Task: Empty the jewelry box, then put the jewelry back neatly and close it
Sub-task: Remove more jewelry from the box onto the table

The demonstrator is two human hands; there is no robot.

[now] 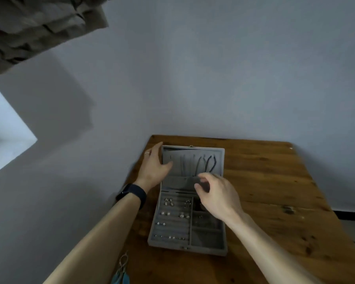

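At the near edge of the desk (275, 201), left of centre, we see a teal feathery piece (121, 278) with a silver hook, lying just beside the left forearm. Just beyond it sits the jewelry box (208, 250), grey and velvety, standing open on the left part of the desk. Its tray is split in two. The left side has padded rows where small earrings and rings (168, 202) sit in pairs. The right side is divided into compartments (206, 238); the middle one holds something small that we cannot make out, and the farthest is mostly hidden by the right hand (218, 198).

That hand hovers over the far right of the tray, at the pocket (178, 182) along the bottom of the lid (217, 158). Its fingers (203, 177) are curled, with thumb and forefinger close together, and we cannot tell whether they pinch anything.

Farther on, the lid stands raised, with several dark cords and thin chains (203, 163) hanging down its inner face. The left hand (153, 168) grips the lid's left edge, the thumb laid on the inner face and the other fingers behind the edge. A ring (147, 153) sits on one finger and a dark watch (134, 193) on the wrist.

Behind the desk is a pale wall (213, 68), and at the far upper left hangs rumpled beige cloth (39, 27).
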